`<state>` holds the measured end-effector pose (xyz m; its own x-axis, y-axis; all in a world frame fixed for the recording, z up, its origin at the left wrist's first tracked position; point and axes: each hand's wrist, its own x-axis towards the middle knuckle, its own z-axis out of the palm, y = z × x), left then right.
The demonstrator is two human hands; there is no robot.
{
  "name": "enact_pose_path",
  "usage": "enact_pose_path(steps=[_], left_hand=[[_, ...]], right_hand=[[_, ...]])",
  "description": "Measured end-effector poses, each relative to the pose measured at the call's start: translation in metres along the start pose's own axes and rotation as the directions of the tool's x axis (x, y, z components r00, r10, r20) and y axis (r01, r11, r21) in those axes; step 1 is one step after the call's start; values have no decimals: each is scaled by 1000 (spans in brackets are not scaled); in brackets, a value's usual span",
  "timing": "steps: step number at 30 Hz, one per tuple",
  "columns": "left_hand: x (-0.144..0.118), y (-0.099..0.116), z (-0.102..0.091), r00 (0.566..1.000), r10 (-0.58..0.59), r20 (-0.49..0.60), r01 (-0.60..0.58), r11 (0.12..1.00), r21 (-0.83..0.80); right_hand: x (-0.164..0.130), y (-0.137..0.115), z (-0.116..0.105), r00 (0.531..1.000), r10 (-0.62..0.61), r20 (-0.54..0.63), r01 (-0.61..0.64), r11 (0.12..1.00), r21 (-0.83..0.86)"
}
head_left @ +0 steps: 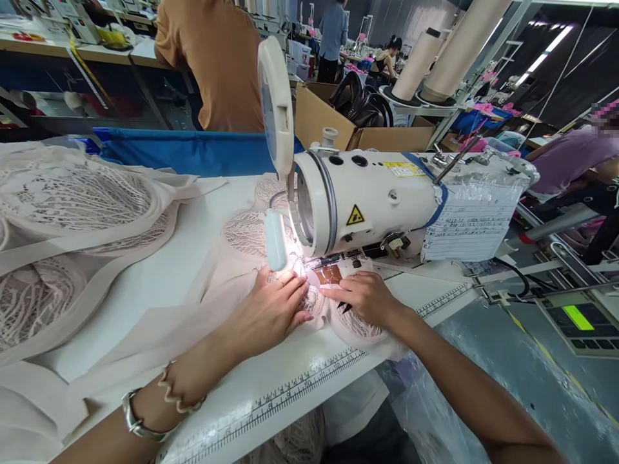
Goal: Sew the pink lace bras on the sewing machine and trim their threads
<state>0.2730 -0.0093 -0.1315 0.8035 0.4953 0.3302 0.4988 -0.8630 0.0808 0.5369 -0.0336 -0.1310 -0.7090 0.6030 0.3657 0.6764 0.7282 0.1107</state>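
My left hand [275, 306] lies flat with fingers stretched over pale pink lace fabric [246, 233], just in front of the lit needle area of a white sewing machine [367, 200]. To its right, my right hand [368, 298] is curled low over the same fabric, its index finger pointing toward the needle. Two dark pointed tips, apparently of small thread snips [344, 307], stick out beneath its fingers; the rest is hidden by the hand. A small pale lamp [275, 240] lights the stitching spot. The needle itself is lost in the glare.
Stacked lace pieces [87, 200] cover the table's left side. A printed ruler scale [290, 386] runs along the front edge. Behind the machine stand a cardboard box [324, 116] and tall thread cones [416, 64]. A control panel [580, 319] sits at right. Other people work nearby.
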Motion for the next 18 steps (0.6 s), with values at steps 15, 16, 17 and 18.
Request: enact_pose_path(steps=[15, 16, 17, 18], left_hand=[[3, -13, 1, 997, -76, 2, 75, 996, 43], [3, -15, 0, 997, -83, 4, 83, 996, 38], [4, -16, 0, 996, -92, 5, 92, 995, 31], [4, -17, 0, 995, -103, 8, 103, 994, 23]], right_hand=[[21, 10, 6, 964, 193, 181, -218, 967, 134], [23, 11, 7, 959, 207, 194, -237, 960, 148], [24, 11, 7, 953, 219, 209, -255, 953, 164], [26, 12, 7, 947, 225, 228, -269, 946, 183]])
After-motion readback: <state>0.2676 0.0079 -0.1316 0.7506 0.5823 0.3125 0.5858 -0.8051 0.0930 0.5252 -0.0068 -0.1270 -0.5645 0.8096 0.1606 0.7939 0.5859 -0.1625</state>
